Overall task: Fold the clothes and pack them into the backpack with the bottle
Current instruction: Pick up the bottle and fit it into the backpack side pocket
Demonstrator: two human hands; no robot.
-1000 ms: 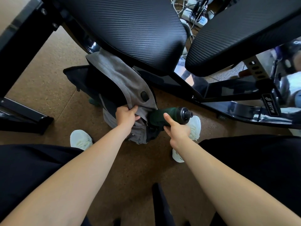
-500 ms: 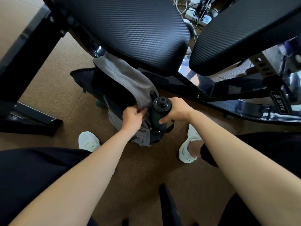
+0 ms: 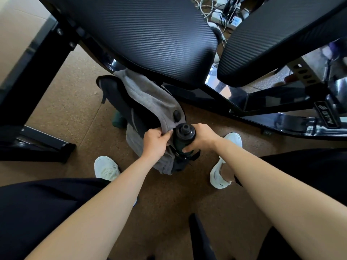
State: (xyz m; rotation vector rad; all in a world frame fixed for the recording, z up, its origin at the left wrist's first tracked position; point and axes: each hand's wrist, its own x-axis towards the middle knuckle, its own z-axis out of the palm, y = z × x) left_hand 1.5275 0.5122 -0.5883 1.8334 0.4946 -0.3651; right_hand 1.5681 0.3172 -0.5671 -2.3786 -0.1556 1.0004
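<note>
Hands are close together at the near corner of the backpack [image 3: 148, 96], each clamped on its own thing. Left hand [image 3: 155, 141] pinches the backpack's grey fabric lip, fingers curled over the edge. Right hand [image 3: 203, 136] is wrapped round the bottle [image 3: 185, 130], gripping the barrel just under the cap. Bottle: dark green, black screw cap, roughly upright, cap toward the camera. It touches the grey lip, and its lower end sits in the black side pocket at that same corner. Backpack sits on the brown floor [image 3: 71, 102]: grey shell, black inner panel. Main opening is dark, so contents can't be made out. Green object [image 3: 118, 120] pokes out at the backpack's left side; can't tell what it is. Left shoe [image 3: 107, 168] is nearer the camera than the backpack and to its left. Right shoe [image 3: 224, 162] is just right of the bottle corner. Black trouser legs [image 3: 37, 212] are nearest the camera. A black ribbed padded seat [image 3: 150, 34] overhangs the backpack's far end, with a second pad [image 3: 281, 34] further right. Glossy black frame [image 3: 262, 113] runs off to the backpack's right. Power strip [image 3: 228, 17] with cables lies well beyond the backpack.
</note>
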